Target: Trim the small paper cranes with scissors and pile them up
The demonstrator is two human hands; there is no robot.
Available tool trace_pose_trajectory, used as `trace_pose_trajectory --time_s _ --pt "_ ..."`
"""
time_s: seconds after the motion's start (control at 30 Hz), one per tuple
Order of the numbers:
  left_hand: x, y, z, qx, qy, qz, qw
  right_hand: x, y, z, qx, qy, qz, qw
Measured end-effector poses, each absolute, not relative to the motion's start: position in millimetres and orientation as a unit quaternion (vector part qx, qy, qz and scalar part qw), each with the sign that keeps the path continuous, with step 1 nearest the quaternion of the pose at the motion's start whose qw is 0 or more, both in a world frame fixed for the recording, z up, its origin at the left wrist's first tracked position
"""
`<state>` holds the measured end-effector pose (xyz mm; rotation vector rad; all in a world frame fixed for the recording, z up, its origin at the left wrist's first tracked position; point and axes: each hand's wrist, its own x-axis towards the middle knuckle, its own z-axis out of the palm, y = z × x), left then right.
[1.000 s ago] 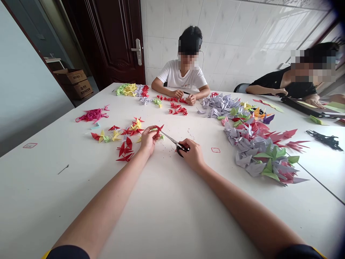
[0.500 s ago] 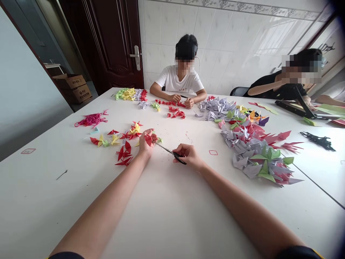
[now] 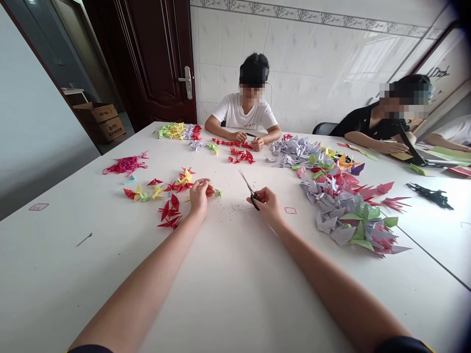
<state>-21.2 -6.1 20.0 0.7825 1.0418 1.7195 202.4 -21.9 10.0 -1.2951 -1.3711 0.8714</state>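
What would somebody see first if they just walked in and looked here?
Probably the big heap of folded paper shapes, mostly pale purple-grey with pink, red and green, along the right side of the white table. Then the scissors in the right hand, near the middle, their tips pointing away from the person. Small red and yellow folded shapes catch the eye too, left of the left hand.

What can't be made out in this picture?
In the head view:
What, if anything, the left hand holds: its curled fingers hide it.
Part of the scissor handles: the right hand covers it.
The dark specks: too small to identify.
The far-right person in white: cut off by the edge.
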Motion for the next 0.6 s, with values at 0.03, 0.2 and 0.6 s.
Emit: trace_pose_trajectory --time_s 0.03,0.2,0.6 --pt "-22 -6 19 0.331 0.436 0.700 0.459 200 -25 10 -0.540 -0.578 0.352 0.500" --pt "-23 -5 13 0.405 0.514 0.683 0.323 192 -35 13 -0.541 -0.616 0.299 0.488" --pt "-23 -12 13 0.462 0.642 0.612 0.011 193 -35 7 -0.534 -0.638 0.270 0.484"
